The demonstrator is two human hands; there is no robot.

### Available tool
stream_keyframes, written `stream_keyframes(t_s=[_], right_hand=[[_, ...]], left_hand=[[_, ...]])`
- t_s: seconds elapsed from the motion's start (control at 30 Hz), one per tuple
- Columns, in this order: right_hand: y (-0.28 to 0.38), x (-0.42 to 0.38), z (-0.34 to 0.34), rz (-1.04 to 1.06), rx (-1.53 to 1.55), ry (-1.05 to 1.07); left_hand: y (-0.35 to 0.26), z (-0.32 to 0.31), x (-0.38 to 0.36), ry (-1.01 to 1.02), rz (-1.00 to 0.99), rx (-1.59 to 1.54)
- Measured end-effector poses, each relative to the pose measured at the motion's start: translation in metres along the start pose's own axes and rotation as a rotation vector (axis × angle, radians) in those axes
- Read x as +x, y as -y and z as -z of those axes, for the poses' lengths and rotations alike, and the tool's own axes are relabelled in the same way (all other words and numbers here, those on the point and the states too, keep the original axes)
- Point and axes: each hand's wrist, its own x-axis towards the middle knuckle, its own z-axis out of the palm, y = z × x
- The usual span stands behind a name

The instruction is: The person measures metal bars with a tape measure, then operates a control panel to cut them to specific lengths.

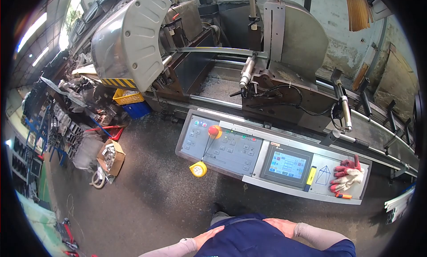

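Both of my hands rest against the dark blue top (253,239) at my waist. My left hand (209,236) lies flat with its fingers stretched out, holding nothing. On the other side my right hand (283,226) also lies flat and holds nothing; part of it is hidden by the cloth. In front stands a control panel (204,146) with a red stop button (213,130) and a lit touch screen (288,163). A yellow tape measure (198,169) hangs from the panel by a cord. A yellow marker (311,178), red-and-white work gloves (347,175) and an orange marker (344,196) lie right of the screen.
Behind the panel is a large cutting machine with a grey guard (142,39), a second grey guard (302,39) and metal rails (213,101). To the left are a yellow crate (128,97), a blue bin (137,109), a cardboard box (116,158) and piled metal profiles (60,123).
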Motion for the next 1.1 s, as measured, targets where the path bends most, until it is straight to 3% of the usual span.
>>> stream_keyframes(t_s=[1.1], right_hand=[[0.001, -0.001, -0.001, 0.039, -0.010, -0.008]], left_hand=[[-0.007, 0.000, -0.001, -0.015, -0.011, -0.003]])
